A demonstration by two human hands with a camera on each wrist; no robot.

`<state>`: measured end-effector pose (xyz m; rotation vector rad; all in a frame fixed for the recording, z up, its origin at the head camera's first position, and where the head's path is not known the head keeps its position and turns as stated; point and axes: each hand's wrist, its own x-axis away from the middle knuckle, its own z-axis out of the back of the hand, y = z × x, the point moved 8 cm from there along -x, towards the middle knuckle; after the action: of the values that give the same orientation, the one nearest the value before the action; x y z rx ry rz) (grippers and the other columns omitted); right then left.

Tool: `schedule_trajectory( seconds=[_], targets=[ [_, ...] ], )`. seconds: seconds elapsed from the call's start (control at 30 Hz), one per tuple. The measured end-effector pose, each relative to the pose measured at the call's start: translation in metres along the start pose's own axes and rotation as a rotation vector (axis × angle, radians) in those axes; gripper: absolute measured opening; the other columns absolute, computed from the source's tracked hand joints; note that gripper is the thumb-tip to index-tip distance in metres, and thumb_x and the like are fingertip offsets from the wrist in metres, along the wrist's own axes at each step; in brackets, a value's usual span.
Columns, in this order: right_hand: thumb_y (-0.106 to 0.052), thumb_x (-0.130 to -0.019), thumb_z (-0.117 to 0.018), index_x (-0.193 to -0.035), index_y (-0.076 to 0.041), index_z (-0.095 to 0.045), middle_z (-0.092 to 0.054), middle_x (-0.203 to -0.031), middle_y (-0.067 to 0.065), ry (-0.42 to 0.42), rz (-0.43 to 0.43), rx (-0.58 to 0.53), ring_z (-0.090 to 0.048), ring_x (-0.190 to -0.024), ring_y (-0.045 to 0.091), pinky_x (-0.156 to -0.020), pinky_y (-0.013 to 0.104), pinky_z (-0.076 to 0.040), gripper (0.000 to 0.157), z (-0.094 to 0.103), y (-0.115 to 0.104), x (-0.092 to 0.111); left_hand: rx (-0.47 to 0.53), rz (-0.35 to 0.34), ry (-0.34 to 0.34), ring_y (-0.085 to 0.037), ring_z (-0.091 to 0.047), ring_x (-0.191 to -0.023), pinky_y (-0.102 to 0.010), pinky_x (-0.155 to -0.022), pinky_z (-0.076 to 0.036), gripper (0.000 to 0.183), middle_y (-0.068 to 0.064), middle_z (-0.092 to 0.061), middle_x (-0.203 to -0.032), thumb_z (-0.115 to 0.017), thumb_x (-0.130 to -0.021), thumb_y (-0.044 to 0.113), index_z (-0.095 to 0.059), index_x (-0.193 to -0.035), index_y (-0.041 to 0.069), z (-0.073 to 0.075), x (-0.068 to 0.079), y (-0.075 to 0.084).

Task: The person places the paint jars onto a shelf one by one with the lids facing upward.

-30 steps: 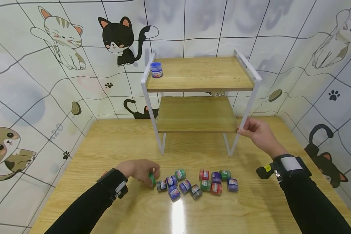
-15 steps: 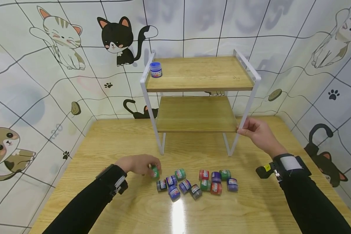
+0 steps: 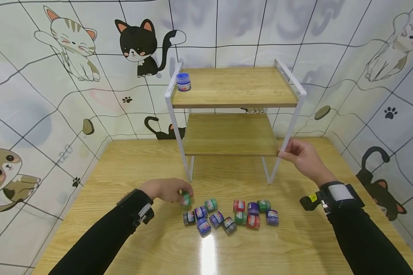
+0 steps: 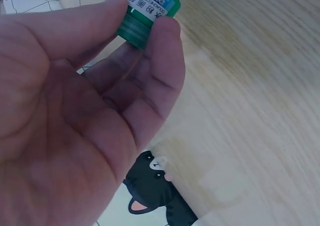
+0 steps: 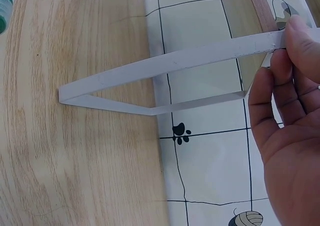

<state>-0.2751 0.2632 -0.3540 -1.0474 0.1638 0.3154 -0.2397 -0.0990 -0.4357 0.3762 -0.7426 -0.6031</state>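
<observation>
My left hand (image 3: 168, 190) pinches a small green paint jar (image 4: 142, 16) between thumb and fingertips, left of a group of similar jars. In the left wrist view its printed label faces the camera and its top end runs out of frame. My right hand (image 3: 303, 158) grips the white metal leg (image 5: 175, 61) of a two-tier shelf (image 3: 230, 139), thumb on one side and fingers on the other. A blue paint jar (image 3: 183, 82) stands upright at the left end of the top tier.
Several small jars lie on the wooden table (image 3: 141, 244) before the shelf: a black jar (image 3: 189, 218), a purple jar (image 3: 272, 217), a red jar (image 3: 253, 221) and a green jar (image 3: 211, 205) among them. Cat-patterned sheeting (image 3: 241, 30) borders the table behind and at both sides.
My left hand has moved slightly right and away from me, bringing the green paint jar along from its place left of the black one. My right hand stays on the shelf leg.
</observation>
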Motion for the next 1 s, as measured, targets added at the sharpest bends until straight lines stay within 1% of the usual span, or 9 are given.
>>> schedule_trajectory(
  seconds=[0.17,0.23,0.3,0.4,0.53,0.57,0.67,0.87,1.0],
  targets=[
    [-0.003,-0.092,-0.064,-0.088,0.007,-0.059,-0.069,-0.09,-0.012,-0.013,0.011,-0.03,-0.066,-0.088,-0.003,-0.077,0.014,-0.052,0.012,-0.002,0.0,0.0,-0.053,-0.007,0.027,-0.017,-0.051,-0.103,-0.038,-0.089,-0.046,0.023,0.001,-0.059,-0.116,-0.061,-0.095,0.012,-0.062,-0.118,0.012,0.007,-0.001,0.007],
    [-0.003,-0.092,-0.064,-0.088,0.006,-0.059,-0.069,-0.09,-0.012,-0.015,0.007,-0.035,-0.066,-0.089,-0.003,-0.077,0.014,-0.052,0.011,-0.003,0.0,0.0,-0.059,-0.011,0.031,-0.017,-0.052,-0.102,-0.038,-0.089,-0.046,0.023,0.0,-0.061,-0.116,-0.061,-0.095,0.011,-0.062,-0.118,0.012,0.009,-0.001,0.01],
    [-0.003,-0.092,-0.064,-0.087,0.005,-0.059,-0.069,-0.09,-0.012,-0.015,0.002,-0.034,-0.066,-0.089,-0.003,-0.077,0.014,-0.052,0.011,-0.003,0.0,0.0,-0.053,-0.018,0.023,-0.017,-0.054,-0.098,-0.036,-0.084,-0.049,0.023,-0.001,-0.062,-0.115,-0.062,-0.094,0.009,-0.062,-0.118,0.012,0.011,-0.002,0.014],
    [-0.003,-0.092,-0.064,-0.087,0.005,-0.059,-0.069,-0.09,-0.01,-0.012,0.001,-0.023,-0.066,-0.088,-0.003,-0.077,0.014,-0.052,0.011,-0.003,0.0,0.0,-0.051,-0.014,0.014,-0.016,-0.055,-0.091,-0.032,-0.077,-0.05,0.023,-0.001,-0.062,-0.112,-0.061,-0.095,0.008,-0.062,-0.117,0.012,0.014,-0.002,0.018],
    [-0.004,-0.092,-0.065,-0.087,0.004,-0.06,-0.07,-0.09,-0.009,-0.01,0.0,-0.01,-0.066,-0.087,-0.003,-0.077,0.014,-0.052,0.011,-0.002,0.0,0.0,-0.063,-0.009,0.008,-0.015,-0.055,-0.088,-0.03,-0.075,-0.049,0.023,0.0,-0.061,-0.111,-0.06,-0.095,0.008,-0.062,-0.117,0.015,0.018,-0.002,0.025],
    [-0.005,-0.092,-0.065,-0.087,0.004,-0.06,-0.07,-0.091,-0.009,-0.01,-0.001,-0.01,-0.066,-0.087,-0.003,-0.077,0.014,-0.052,0.011,-0.002,0.001,0.0,-0.066,-0.013,0.006,-0.015,-0.055,-0.088,-0.03,-0.076,-0.049,0.023,0.0,-0.061,-0.111,-0.059,-0.096,0.008,-0.062,-0.118,0.015,0.02,-0.001,0.028],
    [-0.004,-0.092,-0.064,-0.087,0.004,-0.059,-0.07,-0.091,-0.01,-0.012,-0.006,-0.016,-0.066,-0.088,-0.004,-0.077,0.014,-0.052,0.011,-0.001,0.002,0.0,-0.092,-0.029,0.011,-0.016,-0.054,-0.09,-0.031,-0.078,-0.049,0.023,0.0,-0.06,-0.111,-0.059,-0.096,0.008,-0.061,-0.118,0.014,0.025,-0.001,0.035],
    [-0.004,-0.093,-0.064,-0.087,0.005,-0.059,-0.069,-0.091,-0.012,-0.013,-0.003,-0.03,-0.066,-0.088,-0.004,-0.078,0.014,-0.052,0.012,0.0,0.002,0.0,-0.151,-0.037,0.025,-0.015,-0.053,-0.102,-0.038,-0.093,-0.046,0.025,0.001,-0.061,-0.114,-0.057,-0.098,0.011,-0.061,-0.122,0.016,0.033,0.001,0.052],
    [-0.003,-0.093,-0.063,-0.086,0.005,-0.059,-0.069,-0.091,-0.012,-0.014,0.003,-0.036,-0.066,-0.088,-0.004,-0.078,0.014,-0.052,0.011,0.0,0.002,0.0,-0.17,-0.042,0.023,-0.015,-0.054,-0.105,-0.038,-0.095,-0.046,0.026,0.001,-0.062,-0.117,-0.055,-0.099,0.012,-0.06,-0.124,0.017,0.038,0.002,0.061]
  ],
)
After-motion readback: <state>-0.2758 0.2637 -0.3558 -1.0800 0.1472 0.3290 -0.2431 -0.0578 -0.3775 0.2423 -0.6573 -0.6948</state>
